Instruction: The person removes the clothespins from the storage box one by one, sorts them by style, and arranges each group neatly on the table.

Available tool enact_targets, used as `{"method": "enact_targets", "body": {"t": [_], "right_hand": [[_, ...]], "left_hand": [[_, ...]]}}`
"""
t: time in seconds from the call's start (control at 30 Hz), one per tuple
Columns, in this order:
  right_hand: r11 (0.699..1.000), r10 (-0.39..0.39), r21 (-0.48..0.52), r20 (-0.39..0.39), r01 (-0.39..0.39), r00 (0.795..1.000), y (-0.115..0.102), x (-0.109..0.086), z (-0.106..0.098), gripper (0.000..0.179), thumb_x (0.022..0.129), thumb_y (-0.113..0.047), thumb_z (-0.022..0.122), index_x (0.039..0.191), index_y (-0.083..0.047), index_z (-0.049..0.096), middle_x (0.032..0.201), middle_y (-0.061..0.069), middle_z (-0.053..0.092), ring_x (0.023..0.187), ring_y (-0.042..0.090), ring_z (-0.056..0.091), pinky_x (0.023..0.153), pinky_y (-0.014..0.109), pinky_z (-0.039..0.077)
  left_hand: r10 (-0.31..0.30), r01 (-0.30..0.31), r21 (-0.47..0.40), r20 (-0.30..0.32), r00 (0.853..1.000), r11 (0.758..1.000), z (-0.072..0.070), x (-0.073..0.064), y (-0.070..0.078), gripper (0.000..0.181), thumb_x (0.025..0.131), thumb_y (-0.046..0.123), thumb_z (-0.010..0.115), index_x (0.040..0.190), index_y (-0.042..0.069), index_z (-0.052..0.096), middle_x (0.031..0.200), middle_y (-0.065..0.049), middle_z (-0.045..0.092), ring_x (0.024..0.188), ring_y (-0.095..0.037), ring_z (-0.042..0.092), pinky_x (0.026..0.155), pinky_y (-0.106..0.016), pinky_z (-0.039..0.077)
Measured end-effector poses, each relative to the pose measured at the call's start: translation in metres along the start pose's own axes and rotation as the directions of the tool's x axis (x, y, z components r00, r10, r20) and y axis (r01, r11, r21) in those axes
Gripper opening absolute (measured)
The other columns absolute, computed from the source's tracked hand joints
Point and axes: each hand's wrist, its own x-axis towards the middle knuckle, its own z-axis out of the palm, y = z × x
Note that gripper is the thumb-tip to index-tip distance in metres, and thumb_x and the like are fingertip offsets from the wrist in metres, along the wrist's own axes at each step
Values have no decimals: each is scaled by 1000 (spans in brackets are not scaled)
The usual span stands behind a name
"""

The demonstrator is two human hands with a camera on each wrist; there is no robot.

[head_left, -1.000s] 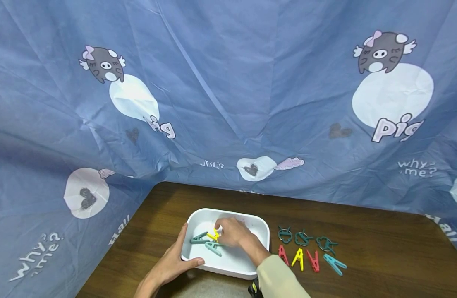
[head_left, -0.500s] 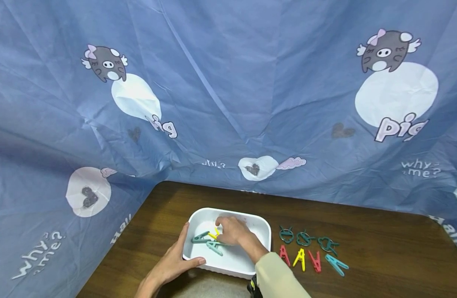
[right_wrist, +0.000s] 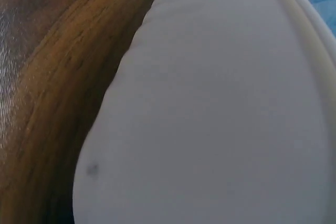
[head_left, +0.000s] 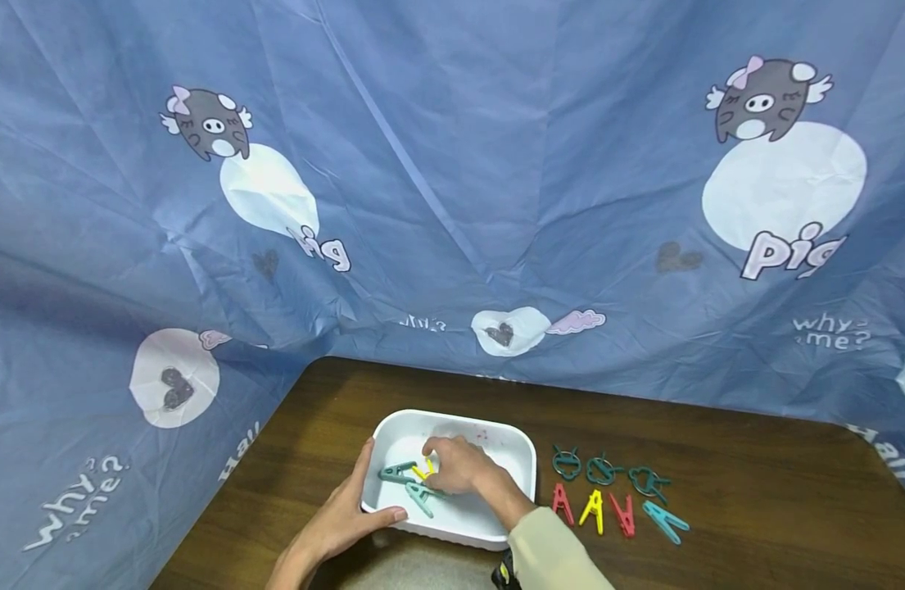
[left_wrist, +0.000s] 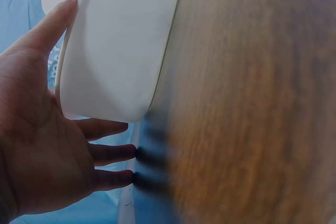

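Note:
A white plastic tray (head_left: 470, 516) stands on the table with several clothespins in its left half. My left hand (head_left: 337, 516) braces its left near corner, thumb at the near rim. In the left wrist view the fingers (left_wrist: 113, 153) extend straight beside the tray wall (left_wrist: 121, 45). My right hand (head_left: 455, 465) reaches inside, index finger bent down at a yellow clothespin (head_left: 421, 473). A light green clothespin (head_left: 419, 498) lies partly under this hand, and a dark green one (head_left: 396, 473) lies to the left. The right fingertips are hidden, so I cannot tell what they hold.
Right of the tray, a row of dark green wire-ring clips (head_left: 601, 470) lies above a row of red, yellow and blue clothespins (head_left: 592, 512). A blue patterned cloth (head_left: 452, 205) hangs behind the wooden table (head_left: 754, 492). The tray's outer wall (right_wrist: 210, 103) fills the right wrist view.
The light green clothespin has shifted and turned slightly in the tray, and the yellow one shows a little more. My right hand has moved slightly; the left hand stays at the corner.

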Motion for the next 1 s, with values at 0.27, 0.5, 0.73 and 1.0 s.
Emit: {"method": "enact_targets", "body": {"t": [0.27, 0.5, 0.73, 1.0], "right_hand": [[999, -49, -1, -43, 49, 998, 5, -1, -7, 43, 76, -13, 76, 118, -10, 68, 90, 6, 70, 79, 14, 59, 75, 29, 45], [991, -134, -17, 8, 135, 991, 5, 0, -8, 49, 71, -4, 77, 119, -10, 68, 111, 9, 70, 103, 20, 63, 91, 31, 50], [990, -141, -5, 38, 142, 989, 5, -2, -6, 55, 70, -2, 77, 122, -12, 67, 116, 7, 68, 106, 18, 60, 98, 30, 48], [987, -160, -14, 41, 161, 986, 7, -2, -4, 56, 69, -1, 81, 122, -11, 67, 114, 7, 69, 104, 18, 60, 96, 30, 48]], "left_hand": [[2, -2, 13, -7, 1000, 1000, 0, -1, 0, 118, 79, 41, 84, 163, 12, 5, 166, -22, 22, 148, -43, 33, 116, -59, 32], [-4, 4, 1, -8, 1000, 1000, 0, 0, 1, 118, 79, 40, 84, 163, 12, 5, 166, -21, 21, 149, -43, 32, 116, -59, 31], [-2, 2, 3, -9, 1000, 1000, 0, 0, 1, 118, 79, 40, 84, 162, 11, 6, 166, -21, 21, 148, -43, 32, 116, -60, 31], [-3, 3, -5, -5, 1000, 1000, 0, 0, 1, 118, 79, 39, 84, 163, 12, 5, 166, -21, 21, 148, -43, 32, 115, -60, 32]]}}
